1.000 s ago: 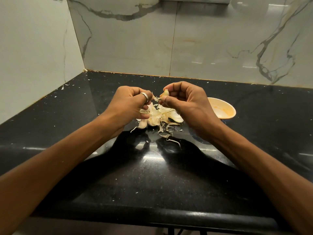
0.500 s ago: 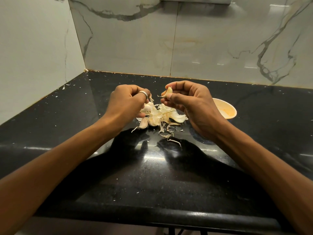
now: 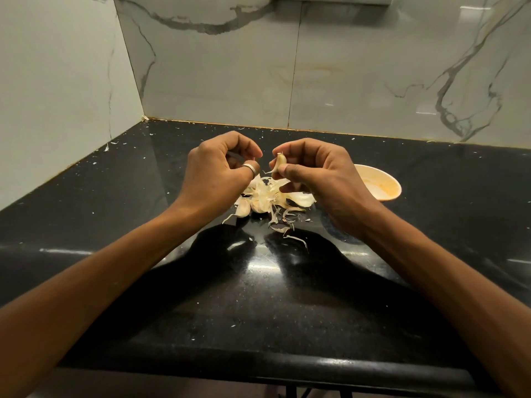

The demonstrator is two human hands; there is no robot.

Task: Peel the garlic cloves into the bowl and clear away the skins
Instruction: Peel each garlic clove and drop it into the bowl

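Garlic clove (image 3: pixel 280 163) — upright, pinched in right hand (image 3: pixel 324 175); bowl (image 3: pixel 395 183) at its 3 o'clock — left hand (image 3: pixel 218 170) curled, contents unclear.

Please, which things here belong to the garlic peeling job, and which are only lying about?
Job: small pale garlic clove, pinched by the right hand; curled left hand; pale heap of cloves and papery skins; round cream bowl.
Not the job: silver ring on the left hand; glossy black stone countertop; white veined marble wall.
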